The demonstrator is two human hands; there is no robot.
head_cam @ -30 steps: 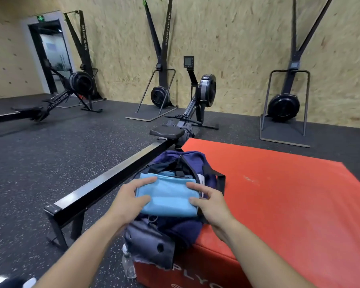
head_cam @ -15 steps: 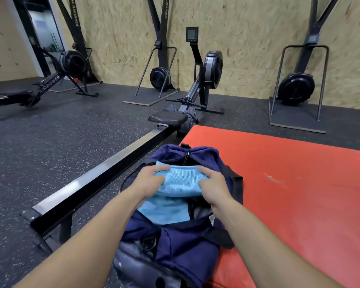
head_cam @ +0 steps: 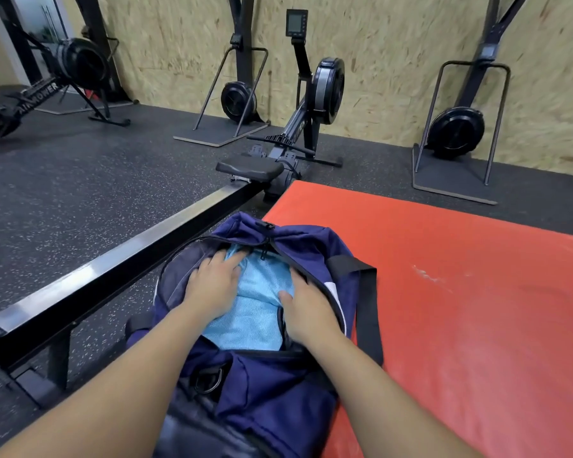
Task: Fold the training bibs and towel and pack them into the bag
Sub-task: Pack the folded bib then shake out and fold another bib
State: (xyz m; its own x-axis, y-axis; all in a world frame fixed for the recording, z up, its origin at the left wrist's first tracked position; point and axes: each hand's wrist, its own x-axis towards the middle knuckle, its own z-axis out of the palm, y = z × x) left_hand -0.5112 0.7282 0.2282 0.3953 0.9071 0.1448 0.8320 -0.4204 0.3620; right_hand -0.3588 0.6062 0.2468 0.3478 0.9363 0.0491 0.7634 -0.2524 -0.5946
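The light blue towel point(head_cam: 252, 312) lies inside the open navy bag point(head_cam: 278, 385), which sits on the edge of the red mat point(head_cam: 460, 309). The left hand point(head_cam: 212, 285) presses it with flat, spread fingers; the right hand point(head_cam: 306, 312) rests beside it, fingers tucked under the bag's rim, their grip unclear.

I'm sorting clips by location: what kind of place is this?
Most likely a gym: a rowing machine with a sliding seat, black rubber flooring, and a red padded mat.
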